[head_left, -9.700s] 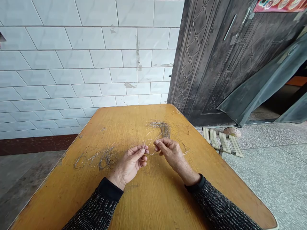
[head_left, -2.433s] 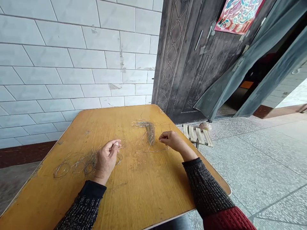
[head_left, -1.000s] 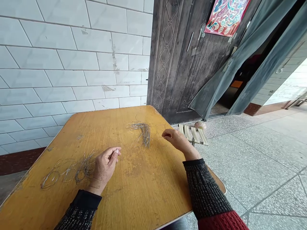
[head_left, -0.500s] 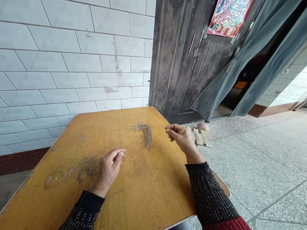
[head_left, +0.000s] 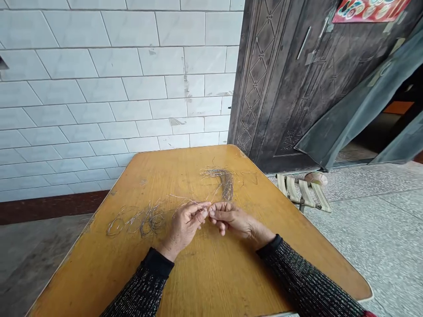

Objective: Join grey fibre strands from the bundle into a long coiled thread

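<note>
Above the middle of the table my left hand (head_left: 187, 224) and my right hand (head_left: 231, 216) meet at the fingertips. Both pinch a thin wire (head_left: 180, 197), whose free length sticks out up and to the left past my left fingers. The exact spot where the fingers grip it is too small to make out. Just beyond my right hand lies a bent bundle of fine wires (head_left: 227, 185), its strands spread at the far end. Left of my left hand rests a loose tangle of looped wires (head_left: 152, 220).
The wooden table (head_left: 211, 281) stands near a white tiled wall (head_left: 109, 105). A dark carved door (head_left: 280, 88) and a grey-green curtain (head_left: 343, 119) are at the right. Beside the table's right edge is a strap-seat stool (head_left: 306, 193) with a roundish object (head_left: 316, 178) by it.
My right hand has come from the far right edge of the table to my left hand, bringing a wire. The fingertips now meet. The camera view has turned left.
</note>
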{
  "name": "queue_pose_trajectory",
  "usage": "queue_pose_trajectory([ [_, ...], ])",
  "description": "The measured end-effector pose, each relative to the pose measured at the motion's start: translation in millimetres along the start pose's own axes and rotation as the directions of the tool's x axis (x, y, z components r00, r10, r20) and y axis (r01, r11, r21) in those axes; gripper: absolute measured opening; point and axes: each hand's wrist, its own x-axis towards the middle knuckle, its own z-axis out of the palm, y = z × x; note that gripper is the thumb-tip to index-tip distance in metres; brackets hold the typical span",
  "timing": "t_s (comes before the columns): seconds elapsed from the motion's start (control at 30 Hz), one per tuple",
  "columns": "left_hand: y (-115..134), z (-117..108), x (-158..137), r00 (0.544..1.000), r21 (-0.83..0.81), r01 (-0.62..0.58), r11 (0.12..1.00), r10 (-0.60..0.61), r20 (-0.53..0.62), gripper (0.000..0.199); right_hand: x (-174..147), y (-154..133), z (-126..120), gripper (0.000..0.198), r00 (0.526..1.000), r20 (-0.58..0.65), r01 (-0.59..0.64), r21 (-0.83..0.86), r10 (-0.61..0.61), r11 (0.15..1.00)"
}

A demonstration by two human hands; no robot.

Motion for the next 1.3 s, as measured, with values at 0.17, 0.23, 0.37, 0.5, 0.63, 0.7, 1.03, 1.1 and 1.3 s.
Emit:
queue_pose_trajectory([
  [0.17, -4.7, 0.7, 0.5, 0.984, 0.001, 0.002, 1.0, -0.002, -0.18, 0.022, 1.7, 4.7, 8.1, 0.031, 0.998, -0.063, 0.009, -0.003, -0.009, 1.0],
  [0.23, -7.2, -0.8, 0.9, 0.966, 0.007, 0.012, 1.0, -0.009, -0.257, 0.02, 2.7, 6.0, 10.7, 0.035, 0.991, -0.125, 0.042, -0.062, -0.049, 0.997],
  [0.37, -8.5, -3.9, 1.5, 0.946, 0.05, 0.035, 0.998, -0.017, -0.322, 0.015, 0.9, 9.0, 20.5, 0.032, 0.957, -0.164, 0.184, -0.295, -0.239, 0.938],
  [0.5, -8.7, -5.4, 2.1, 0.946, 0.167, 0.036, 0.985, 0.02, -0.325, 0.014, -4.7, 10.4, 29.9, 0.018, 0.937, -0.099, 0.261, -0.437, -0.335, 0.86],
  [0.63, -10.5, -5.1, 2.2, 0.949, 0.16, 0.051, 0.986, 0.002, -0.315, 0.016, -7.0, 6.8, 33.0, 0.018, 0.907, -0.172, 0.29, -0.409, -0.385, 0.865],
  [0.7, -10.5, -3.6, 2.3, 0.955, 0.096, 0.065, 0.993, -0.034, -0.295, 0.018, -6.9, 3.2, 33.2, 0.02, 0.877, -0.241, 0.309, -0.38, -0.415, 0.872],
  [1.03, -4.4, 6.1, 1.1, 0.952, -0.598, 0.219, 0.771, -0.303, -0.042, 0.022, -1.1, -1.6, 21.9, 0.024, 0.793, -0.473, 0.357, -0.152, -0.385, 0.922],
  [1.1, -5.3, 6.3, 0.6, 0.948, -0.64, 0.241, 0.729, -0.318, -0.006, 0.021, -0.8, -1.4, 20.0, 0.025, 0.8, -0.485, 0.352, -0.096, -0.353, 0.931],
  [1.3, -7.1, 6.8, 1.2, 0.93, -0.692, 0.261, 0.673, -0.367, -0.005, 0.025, -1.4, -2.1, 21.4, 0.026, 0.814, -0.47, 0.384, -0.008, -0.342, 0.923],
])
